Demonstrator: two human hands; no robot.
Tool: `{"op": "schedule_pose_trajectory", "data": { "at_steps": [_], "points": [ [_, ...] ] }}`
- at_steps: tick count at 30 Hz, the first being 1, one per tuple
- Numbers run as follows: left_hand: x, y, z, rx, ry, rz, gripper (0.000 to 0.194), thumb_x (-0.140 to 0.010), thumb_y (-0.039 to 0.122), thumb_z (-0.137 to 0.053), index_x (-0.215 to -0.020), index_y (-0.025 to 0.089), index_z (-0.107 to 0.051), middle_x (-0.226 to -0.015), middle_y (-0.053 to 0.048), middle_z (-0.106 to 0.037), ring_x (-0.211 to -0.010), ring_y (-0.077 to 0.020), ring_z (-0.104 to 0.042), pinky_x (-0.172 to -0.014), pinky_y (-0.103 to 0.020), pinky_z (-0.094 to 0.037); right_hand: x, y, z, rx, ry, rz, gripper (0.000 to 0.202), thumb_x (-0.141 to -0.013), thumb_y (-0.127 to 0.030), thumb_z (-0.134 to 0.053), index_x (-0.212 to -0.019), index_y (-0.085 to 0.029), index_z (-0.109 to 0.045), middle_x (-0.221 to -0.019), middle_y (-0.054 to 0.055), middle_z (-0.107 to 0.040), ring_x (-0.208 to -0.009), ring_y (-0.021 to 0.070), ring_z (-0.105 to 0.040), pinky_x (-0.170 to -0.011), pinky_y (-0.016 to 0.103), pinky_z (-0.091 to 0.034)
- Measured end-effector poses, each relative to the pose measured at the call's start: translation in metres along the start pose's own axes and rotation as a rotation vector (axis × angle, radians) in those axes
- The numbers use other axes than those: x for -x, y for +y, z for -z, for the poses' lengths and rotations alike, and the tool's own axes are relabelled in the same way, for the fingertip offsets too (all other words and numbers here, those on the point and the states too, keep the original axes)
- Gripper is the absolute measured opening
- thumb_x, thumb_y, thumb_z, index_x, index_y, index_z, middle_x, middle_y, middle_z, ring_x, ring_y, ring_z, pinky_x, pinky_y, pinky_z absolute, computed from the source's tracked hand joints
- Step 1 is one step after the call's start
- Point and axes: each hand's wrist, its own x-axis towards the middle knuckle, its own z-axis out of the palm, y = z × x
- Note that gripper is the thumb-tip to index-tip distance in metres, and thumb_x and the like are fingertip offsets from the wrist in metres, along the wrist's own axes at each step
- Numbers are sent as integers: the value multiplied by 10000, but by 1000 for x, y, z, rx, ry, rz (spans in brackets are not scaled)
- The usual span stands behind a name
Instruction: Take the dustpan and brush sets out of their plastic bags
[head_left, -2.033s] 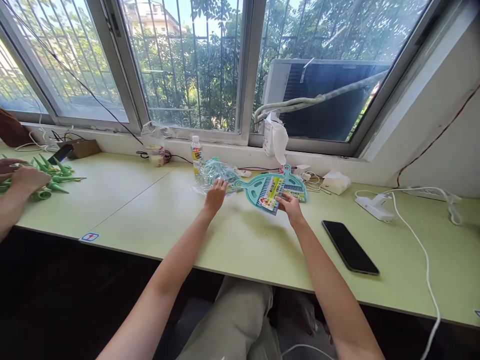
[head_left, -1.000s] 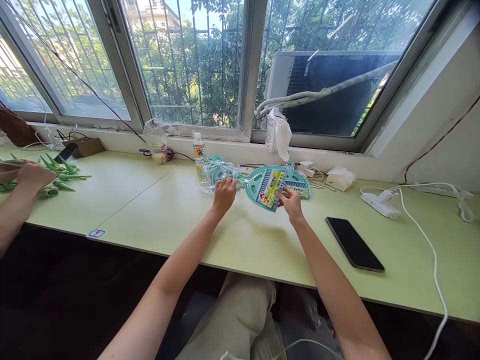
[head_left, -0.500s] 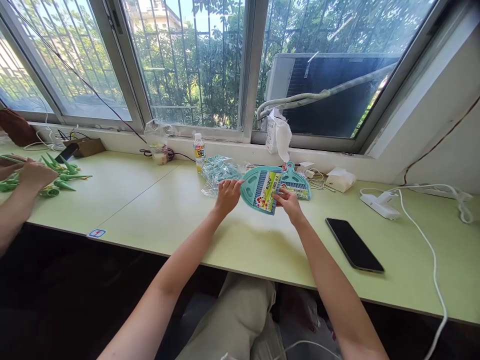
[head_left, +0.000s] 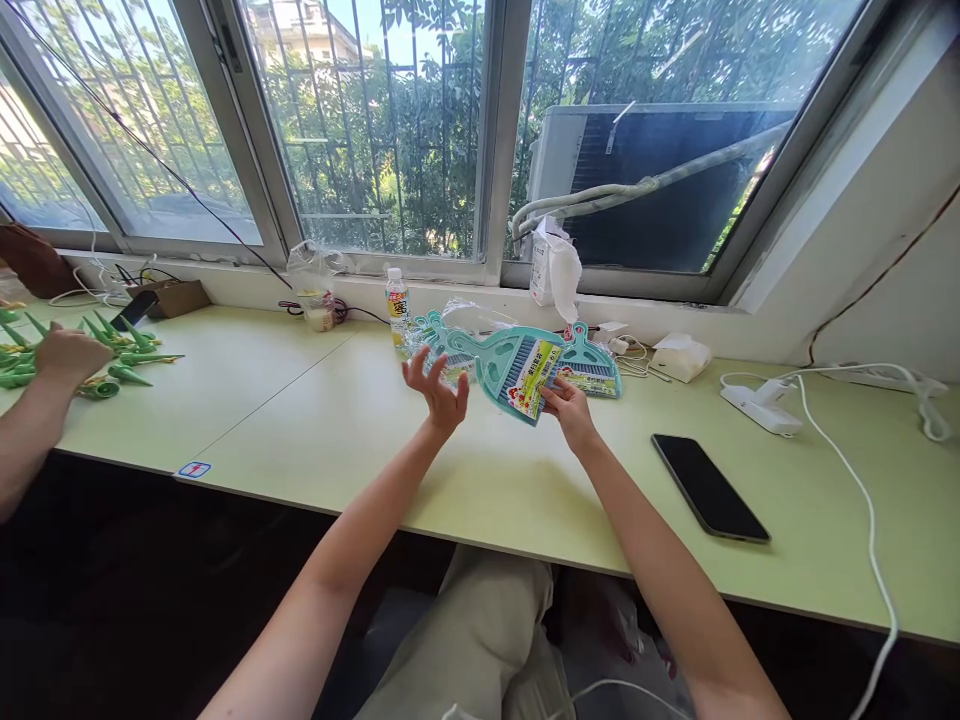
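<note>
One teal dustpan-and-brush set [head_left: 517,368] is sitting in our right fingers [head_left: 564,388], which are pinching its wide end; its handle [head_left: 481,347] is extending beyond our empty, splayed left fingers [head_left: 461,392]. We should be pinching firmly, steadying it.

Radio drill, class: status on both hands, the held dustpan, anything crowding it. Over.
Right hand gripping teal dustpan, label showing. Left hand open. Clear plastic and second dustpan close beyond.

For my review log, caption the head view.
Right hand holding a dustpan over the table, left hand open beside it.
</note>
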Motion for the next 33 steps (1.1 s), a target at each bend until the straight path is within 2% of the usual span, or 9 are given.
{"op": "schedule_pose_trajectory", "data": {
  "at_steps": [2,4,8,11,13,16,22,29,33],
  "points": [
    [-9,4,2,12,130,211,500,-947,341,-429,-1422,234,-313,-1499,-180,-295,-1467,-311,-150,-1130,-614,-230,-1,0,1,-36,38,27,569,-508,-465,-870,-965,-199,-657,-897,59,-758,-798,241,-715,-693,355,-589],
    [-18,8,2,110,126,352,555,-984,376,-348,-1490,261,-152,-1542,-167,-219,-1487,-271,-103,-1132,-554,-291,-2,0,2,-76,66,52,567,-518,-453,-870,-978,-204,-653,-932,57,-756,-826,242,-713,-716,361,-593],
    [-25,16,-6,735,-317,481,538,-1008,428,-267,-1505,279,-125,-1510,-134,-352,-1389,-216,-384,-1061,-414,-431,-3,-2,5,-95,65,70,567,-533,-452,-867,-997,-205,-653,-937,58,-754,-842,240,-711,-735,368,-596],
    [-15,24,-13,1242,-671,567,569,-950,475,-438,-1460,262,-304,-1389,-104,-529,-1222,-226,-562,-1023,-420,-462,-2,-1,4,-72,48,79,559,-539,-470,-861,-987,-206,-656,-923,53,-755,-829,236,-710,-724,370,-595],
    [-3,31,-16,1398,-763,656,609,-864,489,-587,-1395,244,-416,-1300,-87,-604,-1146,-236,-604,-1017,-435,-465,-2,0,3,-61,26,82,556,-545,-471,-858,-988,-205,-655,-906,48,-756,-816,233,-709,-726,378,-594],
    [14,41,-17,1462,-822,754,644,-774,494,-699,-1321,224,-488,-1218,-77,-652,-1098,-241,-621,-1006,-444,-471,-1,3,1,-54,6,87,547,-560,-469,-852,-997,-207,-655,-879,43,-756,-817,237,-710,-745,401,-594],
    [21,44,-16,1491,-994,724,654,-759,474,-726,-1322,248,-483,-1235,-77,-647,-1123,-233,-611,-1018,-464,-464,-2,3,1,-69,39,101,555,-553,-478,-853,-995,-211,-650,-852,38,-755,-834,250,-715,-753,421,-601],
    [10,42,-13,1512,-933,782,482,-800,491,-672,-1136,152,-602,-1162,-112,-681,-1101,-252,-625,-1041,-475,-442,-2,-5,4,-58,-24,74,536,-537,-456,-871,-956,-200,-655,-852,45,-758,-784,240,-720,-711,396,-600],
    [15,46,-6,1531,-1118,755,494,-781,434,-715,-1170,157,-589,-1119,-115,-696,-1078,-251,-634,-1026,-505,-451,0,-10,4,-42,-43,79,523,-554,-458,-862,-962,-197,-665,-850,49,-762,-798,246,-723,-730,399,-597]
  ]
}}
